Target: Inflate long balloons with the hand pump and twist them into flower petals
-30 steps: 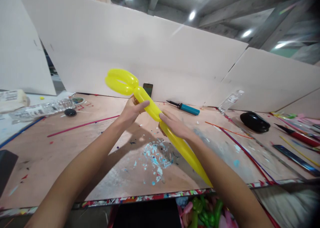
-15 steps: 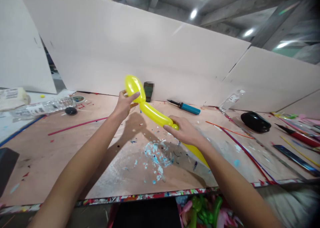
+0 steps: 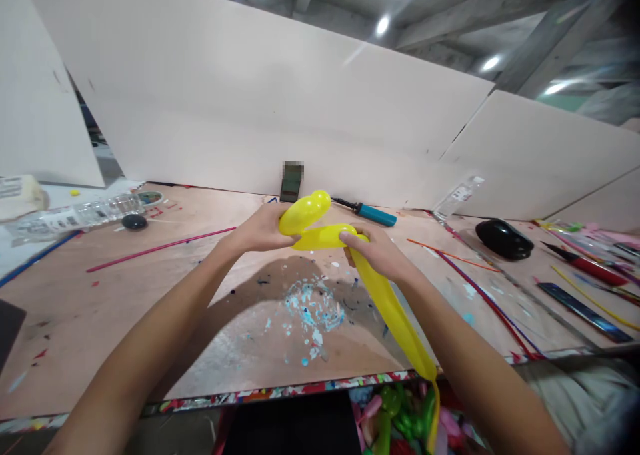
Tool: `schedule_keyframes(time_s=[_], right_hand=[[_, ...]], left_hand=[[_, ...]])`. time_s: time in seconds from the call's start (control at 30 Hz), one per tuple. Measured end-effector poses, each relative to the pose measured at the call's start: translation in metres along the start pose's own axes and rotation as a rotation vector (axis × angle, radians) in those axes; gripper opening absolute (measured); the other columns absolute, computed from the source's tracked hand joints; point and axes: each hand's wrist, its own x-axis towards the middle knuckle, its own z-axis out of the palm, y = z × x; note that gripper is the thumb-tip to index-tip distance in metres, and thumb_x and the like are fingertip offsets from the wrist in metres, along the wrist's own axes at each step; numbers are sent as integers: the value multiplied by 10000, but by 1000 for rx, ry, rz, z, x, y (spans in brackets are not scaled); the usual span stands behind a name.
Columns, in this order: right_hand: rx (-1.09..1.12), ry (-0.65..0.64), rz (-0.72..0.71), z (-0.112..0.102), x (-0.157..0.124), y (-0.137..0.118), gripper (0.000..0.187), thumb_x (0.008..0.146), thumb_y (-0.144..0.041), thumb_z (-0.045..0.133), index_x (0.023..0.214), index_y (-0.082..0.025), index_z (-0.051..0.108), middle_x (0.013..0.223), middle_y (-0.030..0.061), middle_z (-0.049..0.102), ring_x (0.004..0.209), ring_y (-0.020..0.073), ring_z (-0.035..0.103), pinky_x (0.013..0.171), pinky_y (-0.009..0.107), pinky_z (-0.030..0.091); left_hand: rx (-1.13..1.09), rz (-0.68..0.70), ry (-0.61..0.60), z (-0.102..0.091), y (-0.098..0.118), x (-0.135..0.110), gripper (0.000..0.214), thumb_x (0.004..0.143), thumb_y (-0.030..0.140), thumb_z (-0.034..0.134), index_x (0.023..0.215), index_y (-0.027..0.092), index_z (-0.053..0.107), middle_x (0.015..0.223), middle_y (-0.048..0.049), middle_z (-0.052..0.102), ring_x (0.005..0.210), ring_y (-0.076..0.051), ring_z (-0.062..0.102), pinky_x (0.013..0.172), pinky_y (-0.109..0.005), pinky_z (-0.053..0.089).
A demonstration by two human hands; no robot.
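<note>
A long yellow modelling balloon (image 3: 385,298) is stretched between my two hands above the table. My left hand (image 3: 263,227) is closed round its folded left part, where a short rounded loop points up and to the right. My right hand (image 3: 373,245) grips the balloon at a bend, thumb on top. From there a longer section slopes down to the right past the table's front edge and ends in a thin uninflated tail. The left fingers are partly hidden behind the balloon.
Behind stand a phone (image 3: 291,182), a blue hand pump (image 3: 375,213) and a clear bottle (image 3: 457,198). Pale blue scraps (image 3: 313,308) litter the table. A black mouse-shaped object (image 3: 504,238) and another phone (image 3: 583,312) lie right; a pink uninflated balloon (image 3: 160,250) lies left.
The balloon's left segment has been folded over from upright towards the right. My left hand has come lower and nearer the right hand. The balloon's long lower section and tail now show.
</note>
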Motion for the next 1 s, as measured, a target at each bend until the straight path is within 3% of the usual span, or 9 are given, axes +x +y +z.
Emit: schedule_keyframes(time_s=[0.2,0.33,0.47,0.57,0.83,1.0], right_hand=[[131,30,-60,5,8,-1,299,840,-463,520,739,-182,527,568,5,580,487,138,560,491,270,425],[202,1,-85,2,11,-1,297,835,-473,537,888,-182,566,616,14,605,527,149,579,507,276,440],[247,-76,-85,-6,11,1,325,838,-486,536,957,-186,570,683,37,636,580,160,599,538,285,455],[311,-90,-70,-11,11,5,349,839,-494,529,1012,-192,557,693,38,643,580,161,598,540,287,456],[461,-181,-111,-3,16,15,341,820,-471,568,1003,-184,577,988,84,654,806,186,644,758,347,507],[412,-219,-111,0,15,7,320,840,-462,559,1000,-186,595,950,76,662,770,175,644,747,348,519]], left_hand=[[-42,36,-159,7,7,-1,294,616,163,612,904,177,672,840,-39,687,726,-187,619,654,-278,463],[-208,72,-276,4,7,-2,403,643,98,521,1001,203,674,947,-42,699,830,-195,631,728,-292,479],[-88,13,-97,8,6,-2,285,715,109,486,863,212,708,768,-22,700,657,-162,608,627,-265,447],[3,-1,-11,12,8,-2,240,751,157,522,881,219,713,760,-25,704,639,-158,611,598,-250,431],[-32,5,-114,-2,12,-2,211,767,204,555,883,217,731,807,-14,719,700,-170,646,625,-249,448],[136,40,-85,-1,17,-3,162,749,247,616,869,217,721,817,-34,715,721,-189,636,630,-266,417]])
